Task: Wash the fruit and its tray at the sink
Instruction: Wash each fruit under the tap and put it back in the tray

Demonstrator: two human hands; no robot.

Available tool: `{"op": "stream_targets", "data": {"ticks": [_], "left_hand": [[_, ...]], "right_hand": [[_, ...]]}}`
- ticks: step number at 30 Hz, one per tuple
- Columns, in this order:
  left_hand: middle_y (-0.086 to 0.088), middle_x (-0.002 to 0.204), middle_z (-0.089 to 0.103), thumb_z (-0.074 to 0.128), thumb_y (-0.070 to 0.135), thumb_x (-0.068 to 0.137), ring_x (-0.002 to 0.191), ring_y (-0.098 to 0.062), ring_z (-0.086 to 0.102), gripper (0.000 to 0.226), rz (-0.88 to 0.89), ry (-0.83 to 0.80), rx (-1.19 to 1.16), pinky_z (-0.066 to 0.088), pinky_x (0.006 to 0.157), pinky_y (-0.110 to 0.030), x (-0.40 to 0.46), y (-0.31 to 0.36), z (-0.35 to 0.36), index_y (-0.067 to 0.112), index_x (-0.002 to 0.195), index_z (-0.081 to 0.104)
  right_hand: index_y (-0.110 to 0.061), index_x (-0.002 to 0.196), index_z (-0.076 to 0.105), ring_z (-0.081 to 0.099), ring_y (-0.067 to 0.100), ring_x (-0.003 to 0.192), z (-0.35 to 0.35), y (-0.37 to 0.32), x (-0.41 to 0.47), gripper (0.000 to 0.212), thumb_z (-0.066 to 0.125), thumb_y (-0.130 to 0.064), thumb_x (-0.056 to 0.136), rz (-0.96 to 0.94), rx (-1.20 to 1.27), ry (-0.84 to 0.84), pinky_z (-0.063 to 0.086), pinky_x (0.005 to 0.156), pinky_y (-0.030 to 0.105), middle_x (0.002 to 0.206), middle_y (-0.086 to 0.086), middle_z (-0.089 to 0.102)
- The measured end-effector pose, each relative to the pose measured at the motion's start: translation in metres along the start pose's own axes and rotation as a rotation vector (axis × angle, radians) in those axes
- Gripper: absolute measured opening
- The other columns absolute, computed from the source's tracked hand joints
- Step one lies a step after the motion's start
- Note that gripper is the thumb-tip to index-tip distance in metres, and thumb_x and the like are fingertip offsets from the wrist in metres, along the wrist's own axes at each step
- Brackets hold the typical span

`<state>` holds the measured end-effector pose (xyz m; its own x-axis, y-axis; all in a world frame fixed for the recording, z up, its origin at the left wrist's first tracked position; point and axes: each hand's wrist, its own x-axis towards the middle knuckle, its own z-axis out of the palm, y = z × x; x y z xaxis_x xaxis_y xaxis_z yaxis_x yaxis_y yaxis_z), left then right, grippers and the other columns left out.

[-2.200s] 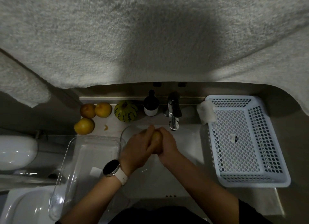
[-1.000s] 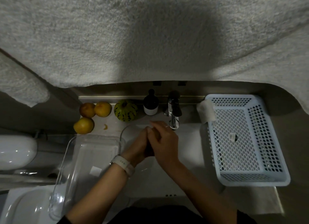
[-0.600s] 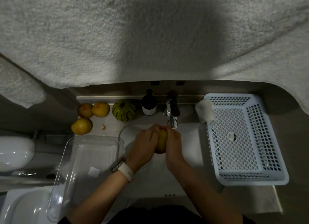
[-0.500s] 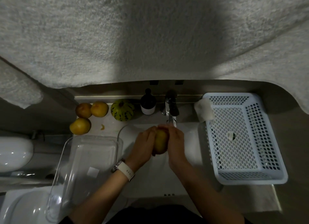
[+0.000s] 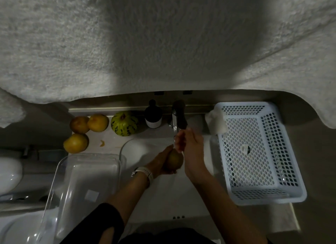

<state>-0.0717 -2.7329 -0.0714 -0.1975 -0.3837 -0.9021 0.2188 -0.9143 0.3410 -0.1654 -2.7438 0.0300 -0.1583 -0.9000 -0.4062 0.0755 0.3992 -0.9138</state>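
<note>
Over the sink [image 5: 163, 198], left hand [image 5: 160, 164] cups fruit [image 5: 175, 159]; right hand [image 5: 190, 149] touches faucet [image 5: 179, 118]

Four pears: one [image 5: 175, 159] in my left hand [image 5: 161, 164], three [image 5: 98, 123] on counter [image 5: 116, 140]. One melon [image 5: 124, 123], bottle [image 5: 153, 116], tray [image 5: 85, 182], basket [image 5: 258, 152].

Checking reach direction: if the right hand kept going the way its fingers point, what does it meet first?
The right hand points up-frame toward the back of the sink, fingertips already at the faucet. That is the first thing it meets; whether it is touching the handle yet is hard to tell in this dim view.
</note>
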Motion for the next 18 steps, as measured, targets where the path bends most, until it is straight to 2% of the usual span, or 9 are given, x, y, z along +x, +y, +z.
{"op": "stream_targets", "data": {"ticks": [2,3,6,9,11,13,15,16,18], "left_hand": [[-0.014,0.126,0.059,0.055,0.045,0.094,0.094,-0.029,0.064,0.049,0.002,-0.045,-0.049,0.060,0.057,-0.036,0.004,0.005,0.005,0.020,0.136,0.048],[-0.014,0.133,0.055,0.055,0.042,0.094,0.102,-0.031,0.062,0.048,-0.010,-0.062,-0.076,0.061,0.062,-0.040,0.006,0.005,0.008,0.020,0.136,0.048],[-0.015,0.136,0.053,0.055,0.043,0.094,0.107,-0.033,0.060,0.049,-0.042,-0.122,-0.132,0.060,0.065,-0.046,0.010,0.010,0.016,0.017,0.135,0.050],[-0.018,0.129,0.057,0.049,0.049,0.096,0.102,-0.037,0.061,0.054,-0.085,-0.130,-0.147,0.060,0.069,-0.050,0.019,0.012,0.022,0.011,0.134,0.051],[-0.023,0.136,0.053,0.043,0.046,0.099,0.111,-0.040,0.057,0.049,-0.114,-0.143,-0.166,0.051,0.091,-0.055,0.022,0.011,0.024,0.007,0.126,0.055],[-0.023,0.140,0.050,0.052,0.045,0.094,0.116,-0.037,0.052,0.041,-0.076,-0.198,-0.137,0.039,0.105,-0.057,0.025,0.006,0.026,0.009,0.113,0.058],[-0.018,0.129,0.058,0.071,0.046,0.075,0.113,-0.034,0.055,0.055,-0.021,-0.232,-0.135,0.042,0.100,-0.053,0.027,0.002,0.026,0.011,0.115,0.057],[-0.015,0.119,0.062,0.070,0.044,0.072,0.107,-0.030,0.059,0.055,-0.020,-0.232,-0.168,0.045,0.094,-0.048,0.027,0.002,0.025,0.012,0.114,0.057],[-0.009,0.099,0.070,0.058,0.042,0.088,0.091,-0.022,0.063,0.034,-0.045,-0.216,-0.237,0.050,0.080,-0.037,0.027,0.002,0.022,0.012,0.104,0.060]], "right_hand": [[-0.013,0.077,0.060,0.049,0.008,0.051,0.001,-0.007,0.006,0.039,0.033,-0.023,0.105,-0.029,0.035,-0.030,0.039,0.049,0.018,0.060,0.002,0.056],[-0.013,0.078,0.060,0.049,0.008,0.050,0.000,-0.011,0.011,0.039,0.034,-0.023,0.104,-0.042,0.045,-0.042,0.039,0.048,0.017,0.060,0.003,0.056],[-0.011,0.077,0.062,0.050,0.010,0.050,-0.006,-0.010,0.023,0.040,0.035,-0.024,0.104,-0.079,0.024,-0.044,0.040,0.048,0.019,0.061,0.006,0.057],[-0.010,0.078,0.058,0.046,0.014,0.056,-0.022,0.014,0.033,0.036,0.036,-0.022,0.104,-0.068,-0.015,0.087,0.038,0.052,0.021,0.065,0.008,0.052],[-0.011,0.078,0.057,0.048,0.014,0.063,-0.031,0.039,0.041,0.031,0.038,-0.015,0.102,-0.007,-0.083,0.218,0.040,0.060,0.027,0.069,0.006,0.053],[-0.010,0.082,0.059,0.054,0.019,0.077,-0.033,0.065,0.047,0.027,0.039,-0.007,0.099,0.045,-0.239,0.228,0.044,0.072,0.034,0.083,0.008,0.060],[-0.008,0.089,0.061,0.058,0.023,0.087,-0.028,0.088,0.049,0.023,0.040,-0.006,0.099,0.124,-0.357,0.148,0.046,0.078,0.030,0.095,0.012,0.064],[-0.008,0.090,0.062,0.059,0.023,0.087,-0.023,0.098,0.049,0.023,0.041,-0.008,0.099,0.173,-0.362,0.113,0.045,0.076,0.028,0.097,0.014,0.065],[-0.012,0.088,0.061,0.061,0.021,0.083,-0.012,0.109,0.049,0.019,0.046,-0.015,0.099,0.245,-0.334,0.078,0.046,0.071,0.027,0.099,0.016,0.067]]}}
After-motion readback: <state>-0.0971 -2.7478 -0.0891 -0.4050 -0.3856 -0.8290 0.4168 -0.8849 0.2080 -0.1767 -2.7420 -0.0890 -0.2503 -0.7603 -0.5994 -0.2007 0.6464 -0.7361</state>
